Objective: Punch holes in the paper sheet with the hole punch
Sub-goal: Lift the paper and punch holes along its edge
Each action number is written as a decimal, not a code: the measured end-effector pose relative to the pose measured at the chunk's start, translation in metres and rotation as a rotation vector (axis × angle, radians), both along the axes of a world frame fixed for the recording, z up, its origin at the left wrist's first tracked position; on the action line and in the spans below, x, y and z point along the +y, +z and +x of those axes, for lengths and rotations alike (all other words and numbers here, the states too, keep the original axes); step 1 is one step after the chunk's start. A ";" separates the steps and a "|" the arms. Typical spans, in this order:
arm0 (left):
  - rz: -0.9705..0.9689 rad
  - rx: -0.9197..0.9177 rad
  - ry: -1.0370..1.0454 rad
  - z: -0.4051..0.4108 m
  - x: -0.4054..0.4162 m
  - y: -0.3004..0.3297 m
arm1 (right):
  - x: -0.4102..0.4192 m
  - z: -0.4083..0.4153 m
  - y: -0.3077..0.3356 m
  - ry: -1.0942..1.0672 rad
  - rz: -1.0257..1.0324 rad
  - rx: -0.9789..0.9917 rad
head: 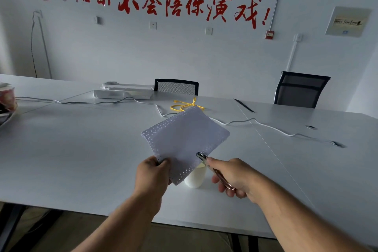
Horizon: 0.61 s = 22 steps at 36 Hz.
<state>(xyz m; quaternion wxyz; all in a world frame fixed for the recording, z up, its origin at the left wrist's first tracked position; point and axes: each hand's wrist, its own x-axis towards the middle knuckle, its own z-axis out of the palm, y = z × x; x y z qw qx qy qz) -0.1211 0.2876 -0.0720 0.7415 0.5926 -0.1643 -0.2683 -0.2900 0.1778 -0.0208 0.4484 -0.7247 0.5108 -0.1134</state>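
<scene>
A white paper sheet [184, 139], folded or stacked, hangs in the air above the table with rows of small punched holes along its edges. My left hand [152, 172] pinches its near left corner. My right hand [233, 176] grips a plier-type hole punch [214, 170] with pinkish handles. The punch's metal head sits on the sheet's near right edge. A white cup [195, 178] stands on the table directly below the paper, partly hidden by it.
The white table [81, 159] carries a white cable [266, 127], a yellow cord [186, 105], a white device [122, 92] at the back and a bowl [7, 98] at far left. Two black mesh chairs [300, 90] stand behind it.
</scene>
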 end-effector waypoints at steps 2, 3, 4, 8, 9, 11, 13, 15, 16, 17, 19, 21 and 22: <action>-0.013 0.005 0.011 -0.001 0.001 0.002 | -0.001 -0.002 0.001 -0.021 0.008 -0.020; -0.019 0.004 0.015 -0.001 0.002 0.003 | -0.002 -0.003 0.002 -0.036 0.003 -0.032; -0.024 0.003 0.017 -0.002 0.003 0.003 | -0.003 -0.004 0.003 -0.049 -0.004 -0.037; -0.022 -0.004 0.024 0.000 0.004 0.003 | -0.006 -0.008 0.005 -0.073 -0.034 -0.029; -0.021 -0.003 0.026 0.001 0.004 0.002 | -0.005 -0.009 0.006 -0.072 -0.040 -0.029; -0.025 -0.002 0.030 0.001 0.005 0.003 | -0.004 -0.009 0.007 -0.073 -0.052 -0.032; -0.022 -0.010 0.044 0.003 0.006 0.003 | -0.001 -0.007 0.007 -0.063 -0.076 -0.035; -0.011 -0.019 0.060 0.006 0.006 0.003 | 0.002 -0.005 0.005 -0.042 -0.150 -0.019; -0.010 -0.023 0.063 0.008 0.007 0.003 | 0.003 -0.004 0.004 -0.027 -0.213 0.007; -0.009 -0.027 0.063 0.009 0.008 0.004 | 0.003 -0.002 0.002 -0.010 -0.289 0.047; -0.001 -0.031 0.072 0.011 0.011 0.007 | 0.006 -0.001 -0.002 0.024 -0.434 0.144; -0.007 -0.035 0.087 0.015 0.013 0.009 | 0.009 0.001 -0.005 0.055 -0.567 0.226; -0.008 -0.037 0.096 0.016 0.014 0.010 | 0.012 0.002 -0.005 0.073 -0.622 0.252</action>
